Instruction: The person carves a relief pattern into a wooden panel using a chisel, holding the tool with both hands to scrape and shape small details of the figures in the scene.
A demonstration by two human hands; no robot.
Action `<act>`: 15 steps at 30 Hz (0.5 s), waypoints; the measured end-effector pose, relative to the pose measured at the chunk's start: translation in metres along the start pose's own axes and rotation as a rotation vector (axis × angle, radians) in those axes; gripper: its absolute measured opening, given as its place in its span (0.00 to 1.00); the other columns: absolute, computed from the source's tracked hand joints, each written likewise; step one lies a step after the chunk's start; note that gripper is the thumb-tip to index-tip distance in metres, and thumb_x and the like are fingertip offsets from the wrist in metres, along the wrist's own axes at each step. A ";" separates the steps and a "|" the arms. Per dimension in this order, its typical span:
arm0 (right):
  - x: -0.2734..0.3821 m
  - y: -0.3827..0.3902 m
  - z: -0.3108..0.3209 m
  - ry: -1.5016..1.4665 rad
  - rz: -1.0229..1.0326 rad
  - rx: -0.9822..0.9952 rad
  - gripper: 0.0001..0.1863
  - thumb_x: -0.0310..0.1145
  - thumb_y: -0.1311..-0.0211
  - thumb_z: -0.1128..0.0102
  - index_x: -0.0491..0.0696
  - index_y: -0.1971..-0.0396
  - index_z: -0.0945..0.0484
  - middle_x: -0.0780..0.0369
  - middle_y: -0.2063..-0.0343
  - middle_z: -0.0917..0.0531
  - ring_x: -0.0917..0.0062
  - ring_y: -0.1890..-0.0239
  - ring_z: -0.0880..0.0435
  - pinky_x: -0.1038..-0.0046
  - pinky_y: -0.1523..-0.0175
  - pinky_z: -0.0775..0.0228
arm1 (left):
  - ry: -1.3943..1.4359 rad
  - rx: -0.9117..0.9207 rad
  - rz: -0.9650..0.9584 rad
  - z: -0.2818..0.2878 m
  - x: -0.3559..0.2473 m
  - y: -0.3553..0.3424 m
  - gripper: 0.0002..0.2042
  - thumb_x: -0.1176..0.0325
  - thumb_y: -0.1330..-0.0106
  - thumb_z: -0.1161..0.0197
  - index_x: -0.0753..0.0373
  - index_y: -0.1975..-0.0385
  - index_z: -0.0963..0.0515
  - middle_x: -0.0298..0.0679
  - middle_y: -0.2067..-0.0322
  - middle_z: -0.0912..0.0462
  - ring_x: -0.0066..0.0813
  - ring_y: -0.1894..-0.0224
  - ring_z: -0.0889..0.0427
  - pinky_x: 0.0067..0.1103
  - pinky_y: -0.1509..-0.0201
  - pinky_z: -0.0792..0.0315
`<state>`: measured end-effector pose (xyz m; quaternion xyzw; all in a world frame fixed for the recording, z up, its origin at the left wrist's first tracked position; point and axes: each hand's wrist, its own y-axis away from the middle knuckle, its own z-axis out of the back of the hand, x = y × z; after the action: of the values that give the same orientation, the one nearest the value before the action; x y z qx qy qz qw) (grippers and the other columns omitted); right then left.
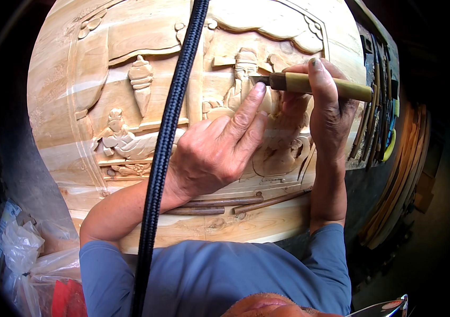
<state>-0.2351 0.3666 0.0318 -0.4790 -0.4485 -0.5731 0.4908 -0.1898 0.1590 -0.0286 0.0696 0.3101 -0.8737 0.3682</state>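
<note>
On one carved panel, two hands, one chisel

A chisel with a pale wooden handle and dark ferrule lies nearly level in the right hand's closed grip, its short blade pointing left past the fingers. The blade tip meets a carved figure on the pale round relief panel, where the left hand's fingertip steadies it.
</note>
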 end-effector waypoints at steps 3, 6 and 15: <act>-0.003 -0.001 0.003 0.030 0.016 0.021 0.21 0.44 0.19 0.37 0.40 0.64 0.11 0.65 0.78 0.14 0.86 0.77 0.17 0.81 0.71 0.25 | -0.004 0.005 0.001 0.000 0.000 0.000 0.23 0.66 0.41 0.20 0.65 0.45 0.12 0.53 0.31 0.18 0.23 0.73 0.17 0.20 0.72 0.23; -0.001 -0.001 0.003 0.059 0.011 0.025 0.21 0.44 0.19 0.37 0.40 0.63 0.10 0.65 0.78 0.14 0.86 0.76 0.17 0.81 0.71 0.26 | -0.011 0.015 0.005 0.001 -0.001 0.000 0.23 0.66 0.41 0.20 0.65 0.45 0.12 0.53 0.31 0.18 0.23 0.73 0.16 0.20 0.71 0.23; -0.005 -0.003 0.008 0.055 -0.019 0.034 0.22 0.46 0.20 0.36 0.39 0.62 0.10 0.65 0.77 0.14 0.86 0.76 0.18 0.80 0.69 0.26 | 0.028 0.006 0.026 0.000 -0.002 -0.001 0.24 0.67 0.44 0.19 0.66 0.46 0.12 0.53 0.31 0.17 0.26 0.71 0.15 0.21 0.70 0.21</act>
<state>-0.2372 0.3755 0.0282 -0.4504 -0.4491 -0.5831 0.5055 -0.1884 0.1605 -0.0271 0.0869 0.3118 -0.8686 0.3752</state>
